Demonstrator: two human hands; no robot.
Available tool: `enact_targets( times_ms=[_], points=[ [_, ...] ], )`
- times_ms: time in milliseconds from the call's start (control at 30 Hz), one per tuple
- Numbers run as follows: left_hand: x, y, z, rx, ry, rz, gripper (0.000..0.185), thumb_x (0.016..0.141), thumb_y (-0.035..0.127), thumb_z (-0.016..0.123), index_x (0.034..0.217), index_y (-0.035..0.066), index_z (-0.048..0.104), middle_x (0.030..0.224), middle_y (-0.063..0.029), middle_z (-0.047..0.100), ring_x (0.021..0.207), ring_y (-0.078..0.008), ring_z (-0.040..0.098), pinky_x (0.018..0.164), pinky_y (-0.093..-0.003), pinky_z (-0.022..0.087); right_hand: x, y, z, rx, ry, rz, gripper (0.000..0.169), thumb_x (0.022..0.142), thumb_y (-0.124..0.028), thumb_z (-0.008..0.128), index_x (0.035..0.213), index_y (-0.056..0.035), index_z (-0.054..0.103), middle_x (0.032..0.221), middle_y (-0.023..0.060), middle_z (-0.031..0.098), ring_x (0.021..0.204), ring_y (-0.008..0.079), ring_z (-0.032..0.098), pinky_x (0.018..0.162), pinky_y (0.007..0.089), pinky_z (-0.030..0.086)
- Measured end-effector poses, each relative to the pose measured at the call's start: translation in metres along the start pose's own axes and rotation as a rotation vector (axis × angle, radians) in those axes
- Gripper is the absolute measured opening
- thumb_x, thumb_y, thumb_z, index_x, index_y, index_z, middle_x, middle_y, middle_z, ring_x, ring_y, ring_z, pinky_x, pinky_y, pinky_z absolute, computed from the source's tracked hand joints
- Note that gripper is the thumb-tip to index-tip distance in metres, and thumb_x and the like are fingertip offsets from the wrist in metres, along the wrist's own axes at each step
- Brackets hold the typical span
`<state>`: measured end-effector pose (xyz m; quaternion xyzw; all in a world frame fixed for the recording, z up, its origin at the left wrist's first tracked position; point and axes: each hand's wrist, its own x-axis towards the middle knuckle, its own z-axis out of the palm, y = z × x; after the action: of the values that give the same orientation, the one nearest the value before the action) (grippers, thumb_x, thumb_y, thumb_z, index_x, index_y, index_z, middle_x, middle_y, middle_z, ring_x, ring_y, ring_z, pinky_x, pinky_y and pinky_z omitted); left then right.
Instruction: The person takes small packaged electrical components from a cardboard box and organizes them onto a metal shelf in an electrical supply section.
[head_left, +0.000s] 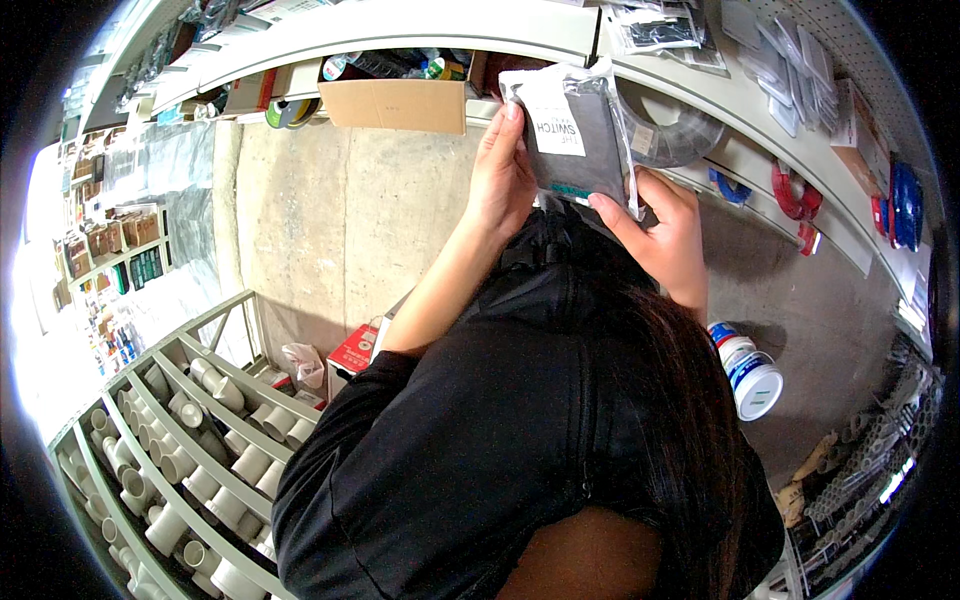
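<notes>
A flat dark grey square plate, like a wall switch, lies in a clear plastic bag before my chest. A white label with writing covers part of its face, and a green strip runs along its lower edge. My left hand grips the bag's left side, thumb on the front. At the lower right corner, my right hand pinches the bag's edge with the thumb in front. Fingers behind the bag are partly hidden.
A white shelf with an open cardboard box below runs ahead. A clear hose coil lies behind the bag. Paint buckets stand on the concrete floor at right. A rack of white plastic pipe fittings stands at left.
</notes>
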<state>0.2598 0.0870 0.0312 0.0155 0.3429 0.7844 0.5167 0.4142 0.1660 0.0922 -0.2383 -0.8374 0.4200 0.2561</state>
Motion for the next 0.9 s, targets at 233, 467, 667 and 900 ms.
enact_targets(
  times_ms=[233,467,667,900],
  points=[
    [-0.001,0.002,0.002,-0.032,-0.037,-0.003,0.033,0.093,0.028,0.051,0.117,0.006,0.050,0.110,-0.0038,0.060,0.102,-0.0118,0.056,0.090,-0.0282,0.044,-0.001,0.004,0.000,-0.035,0.006,-0.014,0.031,0.076,-0.020,0.069,0.066,-0.0009,0.048,0.061,0.0140,0.051,0.053,0.0324,0.050,0.050,0.0371,0.039],
    [0.001,0.019,-0.002,0.331,-0.180,0.245,0.051,0.079,0.010,0.065,0.125,0.004,0.043,0.122,-0.0082,0.051,0.112,-0.0181,0.049,0.098,-0.0343,0.037,0.003,0.005,-0.007,-0.092,0.001,-0.066,0.022,0.076,-0.017,0.069,0.075,0.0003,0.056,0.071,0.0139,0.056,0.062,0.0317,0.055,0.056,0.0358,0.043],
    [0.003,0.047,-0.011,0.944,-0.220,0.623,0.066,0.064,0.002,0.077,0.122,0.001,0.045,0.124,-0.0105,0.049,0.113,-0.0220,0.047,0.099,-0.0355,0.035,0.003,0.010,-0.015,-0.099,0.094,-0.105,0.021,0.074,-0.013,0.072,0.083,0.0016,0.059,0.078,0.0134,0.059,0.065,0.0280,0.058,0.058,0.0335,0.046],
    [-0.001,0.054,-0.011,1.125,-0.346,0.581,0.029,0.065,0.006,0.077,0.091,0.003,0.065,0.094,-0.0065,0.064,0.088,-0.0157,0.059,0.075,-0.0262,0.045,0.007,0.024,-0.019,-0.071,0.019,-0.127,0.022,0.073,-0.011,0.072,0.086,0.0025,0.060,0.082,0.0123,0.059,0.067,0.0242,0.058,0.060,0.0298,0.047]
  ],
)
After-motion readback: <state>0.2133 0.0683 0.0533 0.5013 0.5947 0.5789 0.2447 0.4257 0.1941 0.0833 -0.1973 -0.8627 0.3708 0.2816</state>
